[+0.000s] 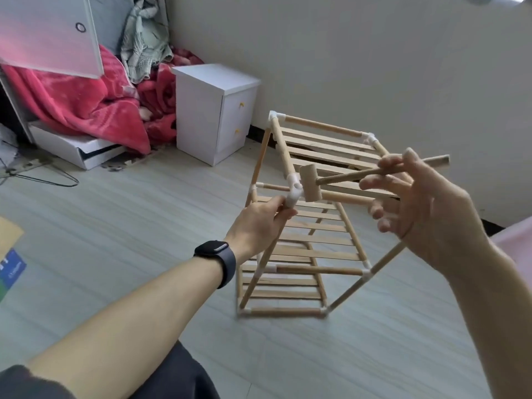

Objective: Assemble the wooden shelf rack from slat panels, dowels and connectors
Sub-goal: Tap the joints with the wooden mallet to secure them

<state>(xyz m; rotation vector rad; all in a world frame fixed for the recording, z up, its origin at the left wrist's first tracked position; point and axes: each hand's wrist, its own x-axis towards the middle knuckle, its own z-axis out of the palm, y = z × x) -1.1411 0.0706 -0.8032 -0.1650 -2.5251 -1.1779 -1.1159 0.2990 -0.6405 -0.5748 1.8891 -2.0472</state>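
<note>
The wooden shelf rack (302,249) stands on the floor (144,211) in the middle of the frame, with its long axis running from lower centre up toward the wall. Your left hand (256,226), the nearer one, grips the dowel (248,292) just under the white connector (295,191). Your right hand (426,208), at the right of the frame, pinches the mallet (309,184) by its handle. The mallet head points left, just beside that connector.

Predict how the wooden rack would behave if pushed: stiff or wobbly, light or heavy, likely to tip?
Probably light: the rack is thin dowels and slats, and the left hand steadies it at one white connector. Possibly wobbly, as only small connectors join it. It looks tilted on one bottom edge, so a push may tip it.
</note>
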